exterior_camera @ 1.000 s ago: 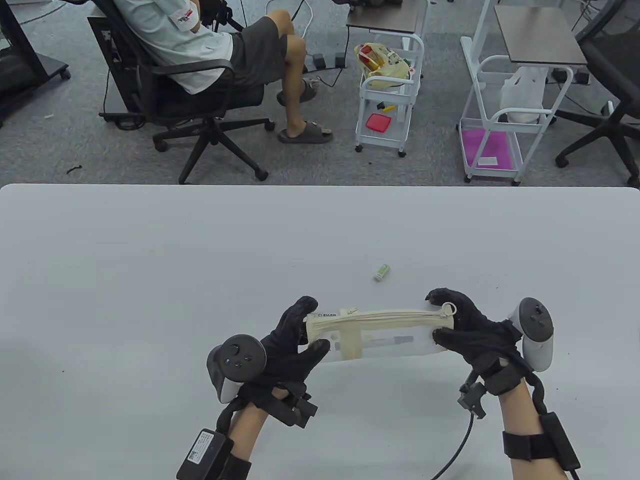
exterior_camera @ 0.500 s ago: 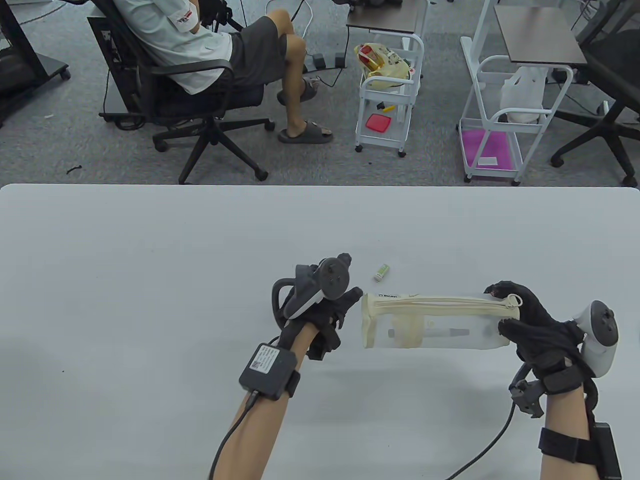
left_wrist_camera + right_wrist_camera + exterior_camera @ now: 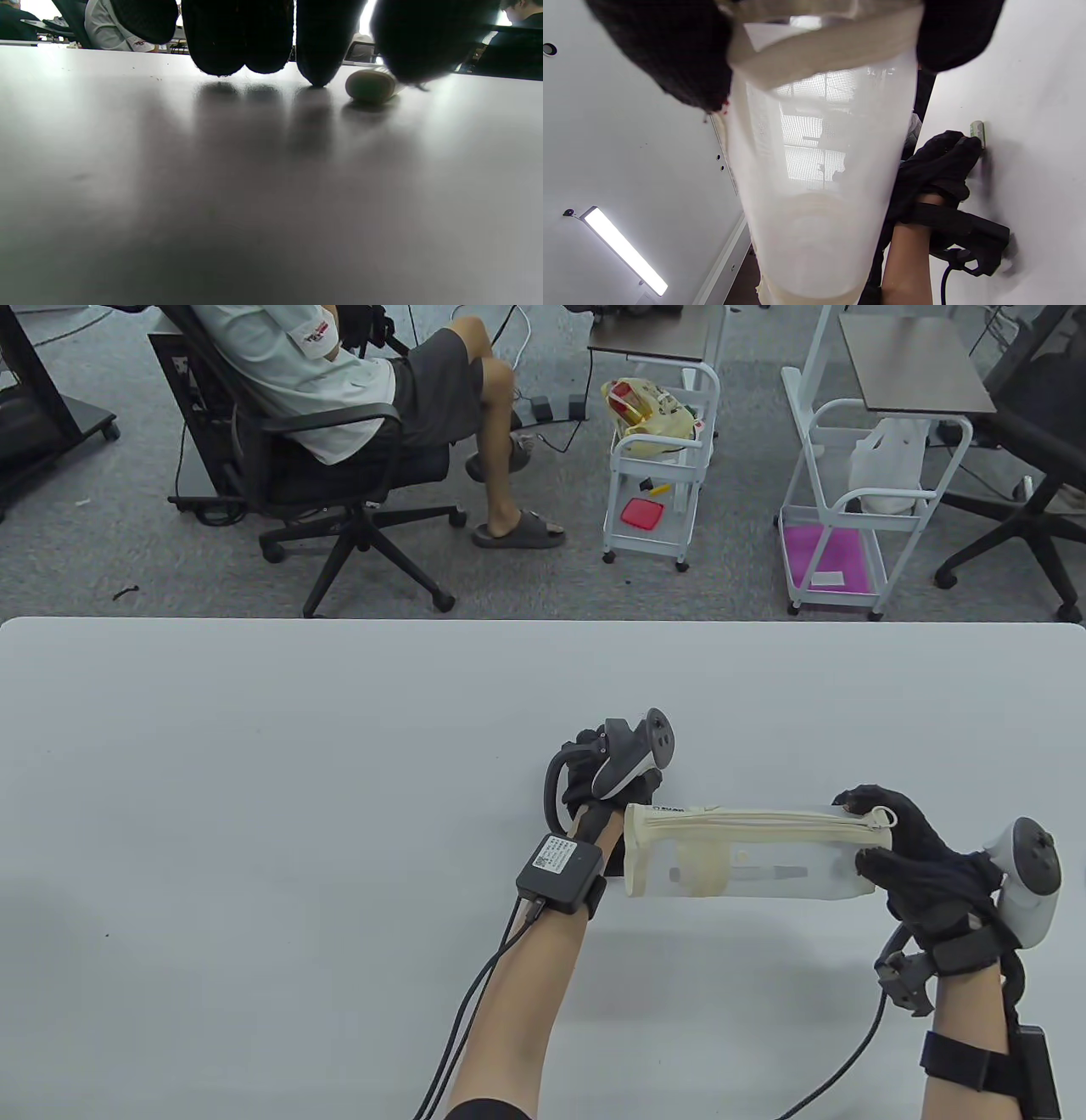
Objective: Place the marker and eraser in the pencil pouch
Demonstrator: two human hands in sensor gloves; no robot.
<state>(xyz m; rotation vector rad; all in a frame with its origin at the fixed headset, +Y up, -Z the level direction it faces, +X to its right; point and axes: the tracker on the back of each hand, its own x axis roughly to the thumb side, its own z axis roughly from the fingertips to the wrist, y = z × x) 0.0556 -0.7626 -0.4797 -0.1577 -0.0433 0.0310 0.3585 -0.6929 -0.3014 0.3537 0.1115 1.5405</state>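
Observation:
The translucent pencil pouch [image 3: 755, 857] with a cream zipper band is held level above the table; it fills the right wrist view [image 3: 818, 169]. The marker [image 3: 764, 872] lies inside it. My right hand [image 3: 867, 831] grips the pouch's right end by the zipper pull. My left hand [image 3: 646, 782] reaches down to the table just beyond the pouch's left end. The small white and green eraser [image 3: 371, 84] lies on the table between my left fingers [image 3: 318, 51] and thumb. It also shows at those fingertips in the right wrist view [image 3: 977, 131]. In the table view my hand hides it.
The grey table [image 3: 254, 814] runs to its far edge across the middle of the table view. Beyond it stand white carts [image 3: 653, 475] and a person on an office chair [image 3: 339, 415]. Cables trail from both wrists.
My left hand let go of the pouch's left end and moved up and right to the eraser. My right hand carried the pouch to the right and now holds it alone.

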